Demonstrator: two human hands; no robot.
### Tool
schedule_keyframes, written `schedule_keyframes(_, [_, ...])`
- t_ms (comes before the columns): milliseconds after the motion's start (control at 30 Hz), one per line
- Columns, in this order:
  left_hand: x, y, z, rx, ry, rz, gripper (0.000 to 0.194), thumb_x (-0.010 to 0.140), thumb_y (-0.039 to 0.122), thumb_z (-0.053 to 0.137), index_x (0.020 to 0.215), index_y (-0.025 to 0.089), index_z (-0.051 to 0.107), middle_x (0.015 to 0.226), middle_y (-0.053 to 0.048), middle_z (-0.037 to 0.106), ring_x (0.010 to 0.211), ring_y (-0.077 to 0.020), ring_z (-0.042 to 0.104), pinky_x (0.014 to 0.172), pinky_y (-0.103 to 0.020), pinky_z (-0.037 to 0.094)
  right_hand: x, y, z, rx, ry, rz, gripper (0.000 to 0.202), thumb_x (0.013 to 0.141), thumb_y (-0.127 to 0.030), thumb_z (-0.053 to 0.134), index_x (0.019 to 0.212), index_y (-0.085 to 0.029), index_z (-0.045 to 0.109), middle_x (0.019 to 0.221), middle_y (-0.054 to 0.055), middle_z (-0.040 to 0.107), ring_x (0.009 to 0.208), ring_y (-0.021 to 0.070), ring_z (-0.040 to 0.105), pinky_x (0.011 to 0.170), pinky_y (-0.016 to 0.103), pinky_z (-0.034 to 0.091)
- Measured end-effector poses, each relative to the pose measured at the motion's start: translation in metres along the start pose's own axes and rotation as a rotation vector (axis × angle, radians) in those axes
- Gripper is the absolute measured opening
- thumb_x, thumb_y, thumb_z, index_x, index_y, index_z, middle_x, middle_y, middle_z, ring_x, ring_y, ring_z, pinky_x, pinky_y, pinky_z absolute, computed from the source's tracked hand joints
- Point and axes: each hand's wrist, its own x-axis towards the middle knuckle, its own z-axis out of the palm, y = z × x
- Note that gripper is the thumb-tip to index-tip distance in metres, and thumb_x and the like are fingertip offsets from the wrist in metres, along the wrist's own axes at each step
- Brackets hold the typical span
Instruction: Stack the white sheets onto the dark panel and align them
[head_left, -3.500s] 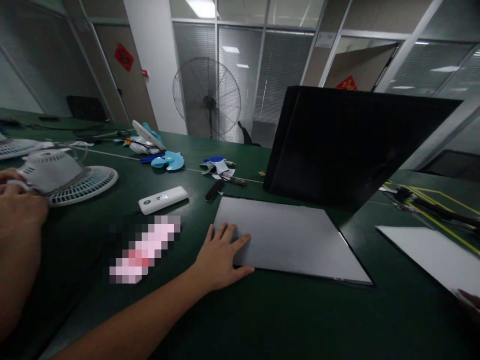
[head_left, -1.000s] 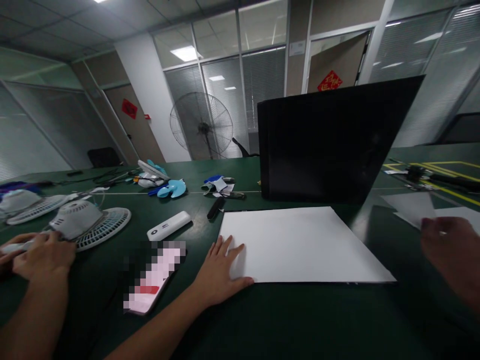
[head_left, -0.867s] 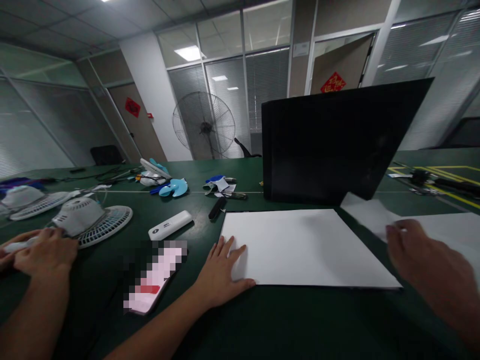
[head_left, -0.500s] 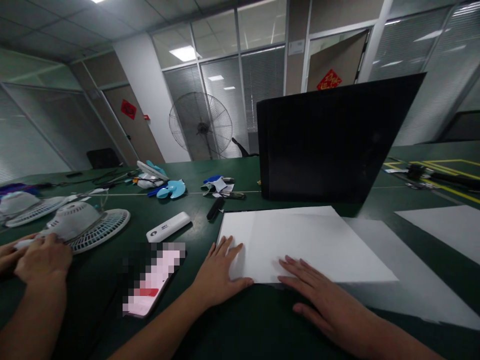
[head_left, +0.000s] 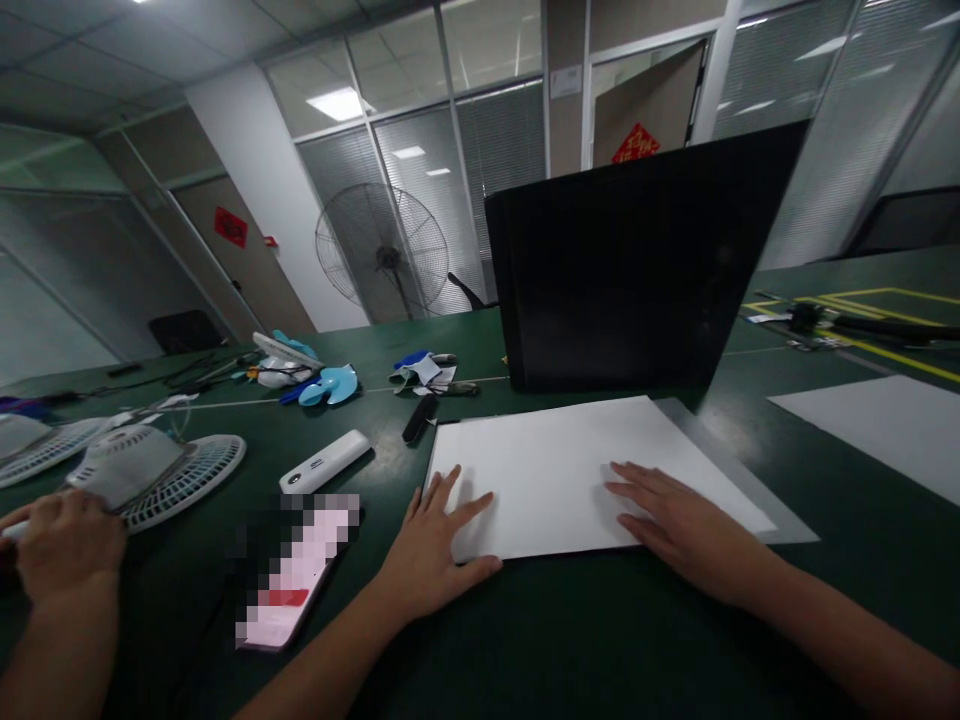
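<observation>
A white sheet (head_left: 547, 490) lies flat on the green table in front of me. My left hand (head_left: 439, 550) rests at its near left corner, fingers spread, thumb along the front edge. On the right part of the sheet lies my right hand (head_left: 667, 525), palm down with its fingers stretched out. A greyish, see-through-looking sheet (head_left: 791, 528) shows from beneath the white one along its right side. Dark edging shows at the white sheet's left and front. Neither hand grips anything.
Behind the sheet stands a large black panel (head_left: 622, 270). Another sheet (head_left: 885, 420) lies at right. Left are a phone (head_left: 281, 615), a white power bank-like device (head_left: 326, 462) and a small black object (head_left: 418, 418). A co-worker's hand (head_left: 71, 540) holds a white fan (head_left: 135, 465).
My right hand has moved right and farther onto the sheet. The greyish sheet has shifted left, more of it now under the white sheet. My left hand stays at the corner.
</observation>
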Motion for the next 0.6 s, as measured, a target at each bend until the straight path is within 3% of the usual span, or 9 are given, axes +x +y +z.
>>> schedule_keyframes(100, [0.001,-0.001,0.001,0.019,0.009,-0.033,0.087,0.085,0.083,0.053,0.157,0.038,0.040,0.173,-0.005,0.009,0.157,-0.0395,0.007,0.124,-0.064,0.015,0.001,-0.006,0.000,0.067,-0.038,-0.086,0.058,0.102,-0.059,0.036,0.153,-0.033,0.048,0.168,-0.002,0.021,0.153,0.0267,0.028,0.124,0.052,0.030])
schedule_keyframes(200, [0.001,-0.001,0.003,0.052,0.018,-0.052,0.099,0.082,0.085,0.054,0.160,0.026,0.038,0.172,-0.011,0.013,0.157,-0.0380,0.008,0.125,-0.060,0.016,0.005,0.005,0.009,-0.021,0.047,-0.007,0.060,0.101,-0.059,0.037,0.150,-0.029,0.053,0.166,0.003,0.029,0.153,0.0295,0.026,0.126,0.056,0.022])
schedule_keyframes(300, [0.001,0.000,0.003,0.081,0.013,-0.062,0.107,0.080,0.087,0.053,0.160,0.018,0.038,0.171,-0.013,0.014,0.157,-0.0381,0.009,0.126,-0.058,0.016,0.013,0.034,0.019,-0.081,0.119,0.129,0.062,0.099,-0.062,0.037,0.147,-0.028,0.056,0.160,0.007,0.041,0.150,0.0339,0.033,0.123,0.060,0.026])
schedule_keyframes(400, [0.002,0.002,0.004,0.096,0.010,-0.075,0.109,0.080,0.088,0.052,0.160,0.015,0.037,0.170,-0.014,0.018,0.157,-0.0380,0.014,0.126,-0.058,0.017,0.015,0.083,0.016,-0.101,0.188,0.188,0.062,0.098,-0.065,0.034,0.145,-0.032,0.058,0.157,0.005,0.046,0.140,0.0361,0.046,0.117,0.061,0.037])
schedule_keyframes(467, [0.002,0.002,0.004,0.103,0.014,-0.072,0.111,0.080,0.088,0.051,0.159,0.013,0.037,0.169,-0.015,0.022,0.156,-0.0376,0.018,0.126,-0.057,0.019,0.007,0.127,0.005,-0.151,0.296,0.292,0.067,0.096,-0.065,0.032,0.143,-0.025,0.060,0.157,0.012,0.044,0.135,0.0413,0.049,0.113,0.063,0.037])
schedule_keyframes(567, [0.002,0.002,0.004,0.119,0.023,-0.060,0.110,0.080,0.088,0.052,0.159,0.012,0.039,0.168,-0.015,0.024,0.156,-0.0371,0.021,0.126,-0.056,0.020,-0.017,0.196,-0.014,-0.202,0.431,0.560,0.087,0.091,-0.068,0.036,0.149,-0.005,0.049,0.157,0.033,0.030,0.139,0.0559,0.035,0.107,0.076,0.030])
schedule_keyframes(600, [0.002,0.002,0.004,0.124,0.027,-0.056,0.109,0.080,0.087,0.052,0.158,0.013,0.040,0.168,-0.014,0.025,0.156,-0.0367,0.022,0.126,-0.056,0.020,-0.027,0.214,-0.019,-0.182,0.426,0.699,0.094,0.088,-0.073,0.040,0.149,-0.003,0.047,0.156,0.036,0.029,0.141,0.0587,0.030,0.105,0.079,0.027])
